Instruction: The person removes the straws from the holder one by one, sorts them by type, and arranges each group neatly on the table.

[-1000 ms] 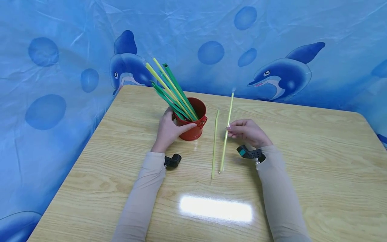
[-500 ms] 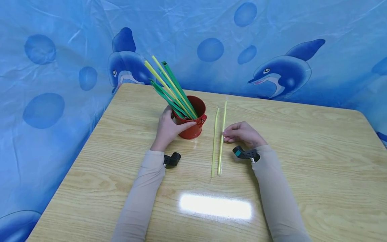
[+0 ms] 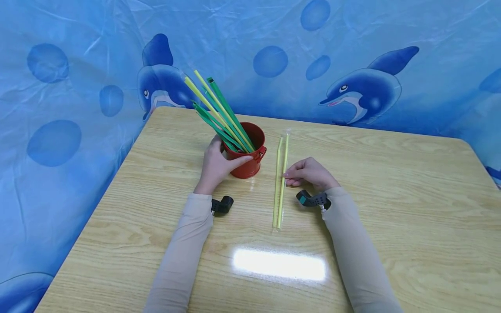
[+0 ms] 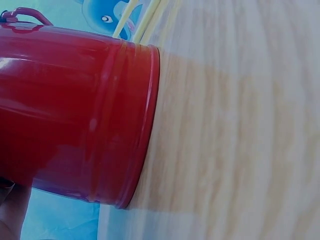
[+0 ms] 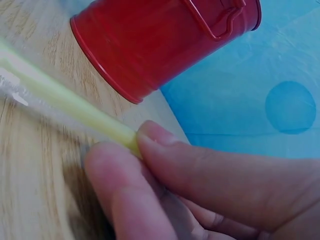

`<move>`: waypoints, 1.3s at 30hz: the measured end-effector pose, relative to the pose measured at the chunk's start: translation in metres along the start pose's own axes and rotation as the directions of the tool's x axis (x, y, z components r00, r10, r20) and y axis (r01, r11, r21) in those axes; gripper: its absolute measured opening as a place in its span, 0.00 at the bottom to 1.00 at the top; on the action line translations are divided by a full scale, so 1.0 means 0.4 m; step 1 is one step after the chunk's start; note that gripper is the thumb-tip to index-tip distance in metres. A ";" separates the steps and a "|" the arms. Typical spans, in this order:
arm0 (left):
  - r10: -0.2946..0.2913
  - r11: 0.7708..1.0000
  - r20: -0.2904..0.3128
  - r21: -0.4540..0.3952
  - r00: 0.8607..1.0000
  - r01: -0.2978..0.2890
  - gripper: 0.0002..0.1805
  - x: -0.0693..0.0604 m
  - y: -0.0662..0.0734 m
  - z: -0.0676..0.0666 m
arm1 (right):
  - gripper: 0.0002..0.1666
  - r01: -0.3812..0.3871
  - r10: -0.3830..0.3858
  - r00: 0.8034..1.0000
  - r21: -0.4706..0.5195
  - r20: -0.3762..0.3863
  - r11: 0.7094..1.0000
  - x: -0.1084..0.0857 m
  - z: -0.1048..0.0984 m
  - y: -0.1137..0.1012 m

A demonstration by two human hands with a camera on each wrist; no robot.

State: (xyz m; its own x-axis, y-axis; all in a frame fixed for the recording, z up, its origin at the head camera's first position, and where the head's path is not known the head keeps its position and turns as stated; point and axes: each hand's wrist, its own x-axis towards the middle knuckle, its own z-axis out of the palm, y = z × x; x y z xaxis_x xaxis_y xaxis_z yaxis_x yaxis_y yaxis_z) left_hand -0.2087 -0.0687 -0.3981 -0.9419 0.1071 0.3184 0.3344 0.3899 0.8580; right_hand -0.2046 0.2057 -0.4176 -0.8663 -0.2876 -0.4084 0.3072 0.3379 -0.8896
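With thumb across the front and fingers round the far left side, my left hand (image 3: 215, 167) grips a small red bucket (image 3: 245, 169) standing on the table. Several yellow straws (image 3: 203, 98) and long green pieces (image 3: 225, 102), perhaps wrapped straws, lean out of it to the left. My right hand (image 3: 309, 173) pinches a yellow straw (image 3: 280, 202) in a clear wrapper between thumb and index finger, as the right wrist view also shows. Close along its left side lies a second yellow straw (image 3: 277, 174) with a bent top. In the left wrist view the bucket's wall (image 4: 65, 110) fills the left half.
The wooden table (image 3: 411, 208) stretches under both arms, with a bright light reflection (image 3: 279, 264) near the front. Behind it hangs a blue sheet (image 3: 235, 26) printed with dolphins. A small black camera is strapped to each wrist.
My right hand has moved left and lowered the wrapped straw from a slight tilt to beside the other straw on the table. The left hand has kept its grip on the bucket.
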 end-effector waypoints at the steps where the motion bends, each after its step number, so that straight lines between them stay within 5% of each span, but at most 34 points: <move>1: -0.001 1.000 0.000 0.004 1.000 0.001 0.43 -0.001 0.000 0.000 | 0.15 -0.001 0.001 1.000 -0.001 0.003 1.000 0.001 0.000 0.000; 39: 0.020 1.000 -0.001 -0.011 1.000 -0.020 0.43 0.003 -0.005 0.001 | 0.15 0.033 -0.032 0.999 -0.047 0.021 0.998 -0.001 0.005 -0.001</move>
State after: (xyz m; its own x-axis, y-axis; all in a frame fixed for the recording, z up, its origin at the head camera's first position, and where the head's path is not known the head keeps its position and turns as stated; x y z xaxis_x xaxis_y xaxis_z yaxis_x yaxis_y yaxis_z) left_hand -0.2105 -0.0691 -0.3997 -0.9351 0.1140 0.3355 0.3532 0.3779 0.8558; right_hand -0.2035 0.2039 -0.4175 -0.8673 -0.3165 -0.3842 0.2601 0.3698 -0.8919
